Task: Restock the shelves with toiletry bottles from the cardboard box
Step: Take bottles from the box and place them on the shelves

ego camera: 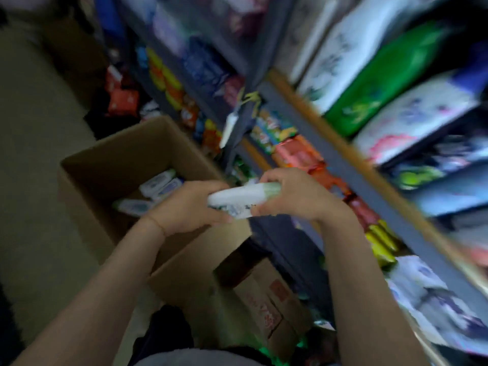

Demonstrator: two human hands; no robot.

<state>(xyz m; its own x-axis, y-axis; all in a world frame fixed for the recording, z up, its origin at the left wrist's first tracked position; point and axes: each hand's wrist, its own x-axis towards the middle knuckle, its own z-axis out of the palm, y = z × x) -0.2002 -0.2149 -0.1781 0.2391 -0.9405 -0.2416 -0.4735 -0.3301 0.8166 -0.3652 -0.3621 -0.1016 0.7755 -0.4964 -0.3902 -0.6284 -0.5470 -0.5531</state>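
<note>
The frame is blurred by motion. A white toiletry bottle (239, 200) with a green cap end lies sideways between my hands, above the near corner of the open cardboard box (105, 159). My left hand (188, 204) grips its left end, and my right hand (293, 192) grips the capped right end. Several more white bottles (158, 184) lie inside the box. The shelves (340, 154) run up the right side, packed with colourful packets.
A second, printed cardboard box (266, 299) sits on the floor below the open one. Orange and yellow packets (169, 83) fill the shelves at the back. Large white and green bags (383, 83) lie on the upper right shelf. Bare floor (34, 154) spreads to the left.
</note>
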